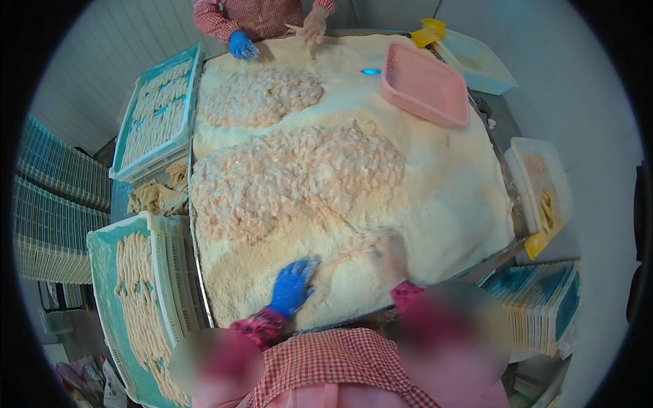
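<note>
My left hand [292, 287], in a blue glove dusted with powder, rests on the near part of the powder-covered table [449, 224]. Its fingers are stretched out, and I see nothing in them. To its right, my right hand [389, 260] is smeared by motion, low over the powder. Thin, pale coated strips [343, 256] run beside its fingertips; whether it grips them cannot be told. Beyond both hands lies a large heap of wet, pinkish raw meat pieces [299, 173]. A smaller heap of the same pieces [262, 96] sits farther back.
Trays with rows of coated strips stand at left: a far tray [158, 158] and a near tray [162, 262]. A pink basket [425, 85] sits far right. A tub [561, 180] and yellow bag [541, 234] flank the right edge. A co-worker's gloved hands [243, 46] are opposite.
</note>
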### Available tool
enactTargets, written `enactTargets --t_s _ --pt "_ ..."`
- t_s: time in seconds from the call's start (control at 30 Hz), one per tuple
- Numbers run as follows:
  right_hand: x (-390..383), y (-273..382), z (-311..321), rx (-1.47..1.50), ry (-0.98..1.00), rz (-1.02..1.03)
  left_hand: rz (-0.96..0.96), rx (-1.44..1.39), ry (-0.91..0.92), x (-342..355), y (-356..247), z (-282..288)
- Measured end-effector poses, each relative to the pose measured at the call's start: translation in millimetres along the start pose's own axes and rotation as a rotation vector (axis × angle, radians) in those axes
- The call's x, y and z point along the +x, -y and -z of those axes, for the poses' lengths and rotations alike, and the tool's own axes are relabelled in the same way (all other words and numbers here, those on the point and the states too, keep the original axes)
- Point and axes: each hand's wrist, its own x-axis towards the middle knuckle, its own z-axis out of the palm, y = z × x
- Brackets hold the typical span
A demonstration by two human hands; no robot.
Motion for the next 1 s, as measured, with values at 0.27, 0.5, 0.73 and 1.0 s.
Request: enactTargets --t_s 0.27,0.5,0.73,1.0 --pt "9.0 -0.8 -4.6 0.412 -0.036 -0.383 0.285 -0.601 -0.146 15.6 4.8 -16.8" --pt "-6.0 59.2 -19.2 -0.252 -0.017 0.182 0.093 -0.033 -0.041 7.2 -8.9 -20.4" --pt "34.1 -9.4 -12.7 -0.278 -0.004 0.042 0.054 0.095 0.045 -22.1 25.8 11.4" --pt "8.7 62.7 -74.2 -0.529 0.431 0.471 0.112 -0.077 0.102 0.2 22.1 -19.6"
